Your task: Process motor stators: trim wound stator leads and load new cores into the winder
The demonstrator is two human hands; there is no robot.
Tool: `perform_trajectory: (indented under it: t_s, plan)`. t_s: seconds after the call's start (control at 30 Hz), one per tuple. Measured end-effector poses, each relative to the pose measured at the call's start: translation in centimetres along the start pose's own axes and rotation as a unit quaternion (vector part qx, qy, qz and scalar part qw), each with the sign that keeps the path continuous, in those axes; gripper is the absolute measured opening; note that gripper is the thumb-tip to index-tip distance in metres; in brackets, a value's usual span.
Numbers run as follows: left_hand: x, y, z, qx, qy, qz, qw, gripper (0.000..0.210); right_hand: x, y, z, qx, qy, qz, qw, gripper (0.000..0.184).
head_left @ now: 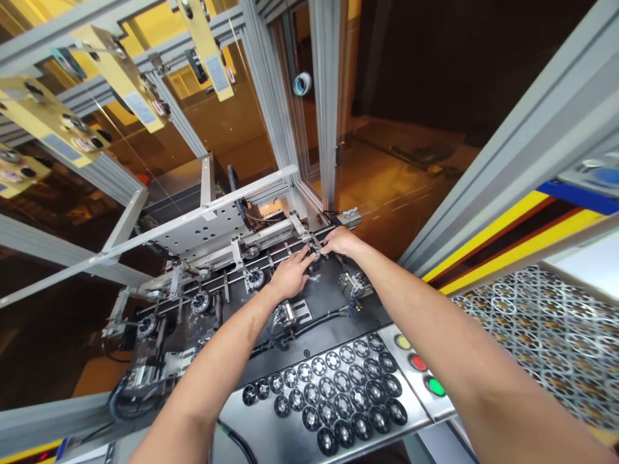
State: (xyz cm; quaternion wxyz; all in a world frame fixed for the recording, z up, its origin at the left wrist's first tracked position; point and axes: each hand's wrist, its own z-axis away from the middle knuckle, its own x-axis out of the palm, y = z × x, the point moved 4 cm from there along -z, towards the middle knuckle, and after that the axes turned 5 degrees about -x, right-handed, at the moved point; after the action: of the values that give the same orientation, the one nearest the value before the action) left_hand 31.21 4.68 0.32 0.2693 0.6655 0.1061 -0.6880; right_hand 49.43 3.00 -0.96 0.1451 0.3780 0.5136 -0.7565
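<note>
At the right-most station of the machine, a round dark-and-silver part, which looks like a motor stator, sits between my hands. My left hand reaches it from the left, with index finger and thumb at its edge. From the right, the fingertips of my right hand are closed at its other side. My fingers cover much of this stator. Similar stators sit at the other stations: one just left of my left hand, one further left, and one at the far left.
Several black round parts stand in rows on the metal panel in front. Yellow, red and green buttons are beside them. A tray of metal rings lies at right. Yellow wire-feed units hang above; frame posts stand behind.
</note>
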Motion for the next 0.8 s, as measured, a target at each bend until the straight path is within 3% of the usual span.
perform_trajectory:
  t_s: [0.23, 0.5, 0.67, 0.8]
  plan:
    - [0.3, -0.4, -0.1, 0.001, -0.006, 0.006, 1.0, 0.07, 0.2, -0.2, 0.2, 0.036, -0.03, -0.003, 0.999, 0.031]
    - [0.1, -0.3, 0.0, -0.013, -0.035, 0.016, 0.999, 0.073, -0.2, -1.0, 0.9, 0.033, 0.0, -0.021, 0.999, 0.031]
    - [-0.3, -0.3, 0.5, -0.031, -0.058, 0.01, 0.998, 0.083, -2.4, -3.3, 1.9, -0.023, 0.068, -0.041, 0.997, 0.029]
    - [-2.4, 1.0, -0.2, -0.022, -0.035, 0.041, 0.998, 0.083, -5.5, -5.9, 7.0, -0.122, 0.152, -0.02, 0.981, 0.023]
